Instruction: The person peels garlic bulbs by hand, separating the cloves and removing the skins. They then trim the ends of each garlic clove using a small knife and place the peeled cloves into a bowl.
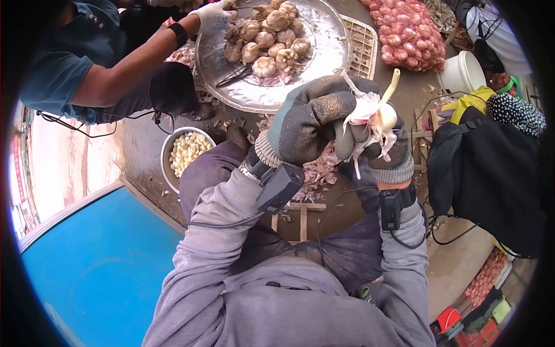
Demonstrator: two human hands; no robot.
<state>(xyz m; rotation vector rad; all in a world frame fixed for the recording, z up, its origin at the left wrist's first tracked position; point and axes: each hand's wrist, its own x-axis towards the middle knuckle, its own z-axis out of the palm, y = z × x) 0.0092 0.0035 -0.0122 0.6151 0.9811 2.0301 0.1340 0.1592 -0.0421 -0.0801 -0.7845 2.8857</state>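
Observation:
In front of my chest, my two gloved hands meet around a partly peeled garlic bulb [377, 118]. Loose papery skin hangs from it, and a pale stem sticks up. My left hand [315, 118], in a dark worn glove, is closed with its fingers curled against the bulb's left side. Behind and below the bulb, my right hand [393, 151] is closed on it too; the bulb covers part of its fingers. Just beyond my hands, a heap of unpeeled garlic bulbs [266, 39] sits on a round metal tray [326, 43].
Peeled cloves fill a bowl [163, 159] by my left knee. Garlic skins [315, 176] litter the ground below my hands. A red mesh sack of garlic [407, 34] and a white bucket [464, 72] stand far right. A co-worker's gloved hand [214, 16] reaches the tray's left edge.

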